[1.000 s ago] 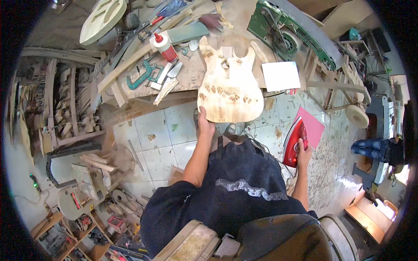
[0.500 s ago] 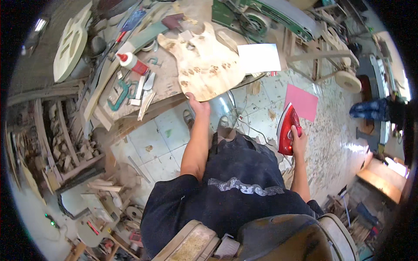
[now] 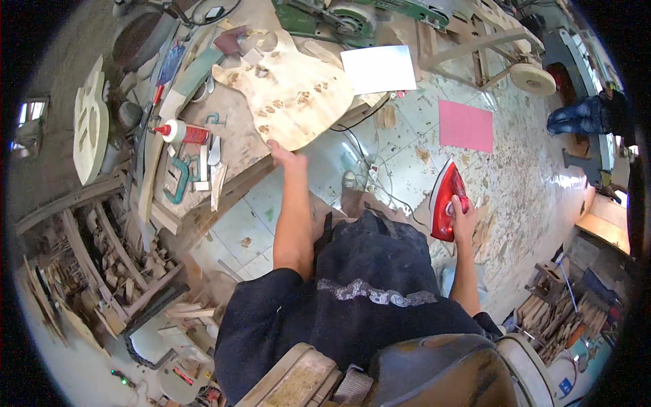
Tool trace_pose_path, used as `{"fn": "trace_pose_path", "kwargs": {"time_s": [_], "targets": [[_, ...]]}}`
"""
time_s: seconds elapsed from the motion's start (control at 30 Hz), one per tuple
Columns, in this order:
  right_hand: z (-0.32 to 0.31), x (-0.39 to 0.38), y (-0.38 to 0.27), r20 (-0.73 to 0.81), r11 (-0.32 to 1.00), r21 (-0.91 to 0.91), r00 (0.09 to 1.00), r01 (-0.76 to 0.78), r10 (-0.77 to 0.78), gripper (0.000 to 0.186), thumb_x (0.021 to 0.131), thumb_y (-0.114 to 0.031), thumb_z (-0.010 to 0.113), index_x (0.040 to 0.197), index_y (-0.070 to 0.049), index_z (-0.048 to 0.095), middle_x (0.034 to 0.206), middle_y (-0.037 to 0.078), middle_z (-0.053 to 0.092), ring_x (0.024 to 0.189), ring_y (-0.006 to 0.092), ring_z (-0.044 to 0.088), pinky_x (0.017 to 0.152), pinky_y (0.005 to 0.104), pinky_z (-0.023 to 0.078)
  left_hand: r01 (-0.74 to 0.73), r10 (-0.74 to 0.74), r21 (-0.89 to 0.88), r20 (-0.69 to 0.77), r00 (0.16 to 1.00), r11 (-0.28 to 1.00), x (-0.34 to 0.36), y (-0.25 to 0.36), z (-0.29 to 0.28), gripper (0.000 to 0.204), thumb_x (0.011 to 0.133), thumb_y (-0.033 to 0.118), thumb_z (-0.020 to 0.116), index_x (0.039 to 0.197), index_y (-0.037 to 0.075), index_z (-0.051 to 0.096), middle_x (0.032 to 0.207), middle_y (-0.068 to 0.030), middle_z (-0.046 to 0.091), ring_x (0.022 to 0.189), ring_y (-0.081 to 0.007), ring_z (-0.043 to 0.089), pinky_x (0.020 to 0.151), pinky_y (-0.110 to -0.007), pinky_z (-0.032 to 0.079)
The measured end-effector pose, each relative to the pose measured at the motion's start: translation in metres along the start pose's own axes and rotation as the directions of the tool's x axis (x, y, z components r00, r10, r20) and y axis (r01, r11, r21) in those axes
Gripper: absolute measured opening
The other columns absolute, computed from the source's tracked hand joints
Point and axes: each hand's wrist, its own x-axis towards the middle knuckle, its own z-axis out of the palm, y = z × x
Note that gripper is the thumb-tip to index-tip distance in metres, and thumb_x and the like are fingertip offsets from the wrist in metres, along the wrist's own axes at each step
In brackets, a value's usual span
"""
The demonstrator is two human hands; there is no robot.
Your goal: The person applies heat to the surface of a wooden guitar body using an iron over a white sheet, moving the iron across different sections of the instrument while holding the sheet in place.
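A pale wooden guitar body (image 3: 298, 78) with dark brown knots lies at the bench's near right edge. My left hand (image 3: 289, 157) grips its lower left rim, the thumb near the top face and the other fingers mostly hidden. Out to my right side, my right hand (image 3: 462, 218) is wrapped round the handle of a red clothes iron (image 3: 444, 211). The iron is held in the air with its tip pointing away from me, and a small red light glows near its rear. Beside the guitar body lies a white sheet (image 3: 378, 69).
On the workbench (image 3: 234, 139) are a red-capped white glue bottle (image 3: 182, 131), a green clamp (image 3: 179, 180) and wood scraps. A green machine (image 3: 346, 24) stands behind. A pink sheet (image 3: 466, 126) shows beyond the iron. Cables (image 3: 371, 169) trail over the tiled floor. Another person's jeans (image 3: 576, 115) appear at far right.
My view has turned, so the bench and guitar body sit farther left and higher in the picture. The left hand still grips the body; the iron remains in the right hand.
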Motion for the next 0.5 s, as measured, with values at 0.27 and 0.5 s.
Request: {"fn": "trace_pose_path", "kwargs": {"time_s": [0.27,0.5], "targets": [[-0.008,-0.010,-0.006,-0.090,0.985,-0.066,0.984,-0.161,0.155,0.038,0.094,-0.039,0.072,0.089,-0.002,0.066,0.069,0.002,0.059,0.061,0.0122,0.051,0.059,0.0307,0.043,-0.827,0.275,0.557,0.786,0.554,0.074,-0.027,-0.035,0.080,0.044,0.089,0.017,0.069,0.126,-0.003,0.057,0.128,-0.0224,0.056,0.124,-0.0367,0.050,0.108,-0.044,0.037],[0.000,-0.016,0.017,-0.131,0.984,0.032,0.975,-0.176,0.179,0.033,0.095,-0.034,0.072,0.097,-0.001,0.067,0.079,0.005,0.064,0.070,0.0144,0.056,0.069,0.0322,0.048,-0.779,-0.190,0.481,0.789,0.584,-0.402,0.054,-0.093,0.223,0.057,0.077,0.034,0.080,0.118,-0.002,0.064,0.118,-0.0242,0.068,0.114,-0.0425,0.061,0.098,-0.046,0.049]]}}
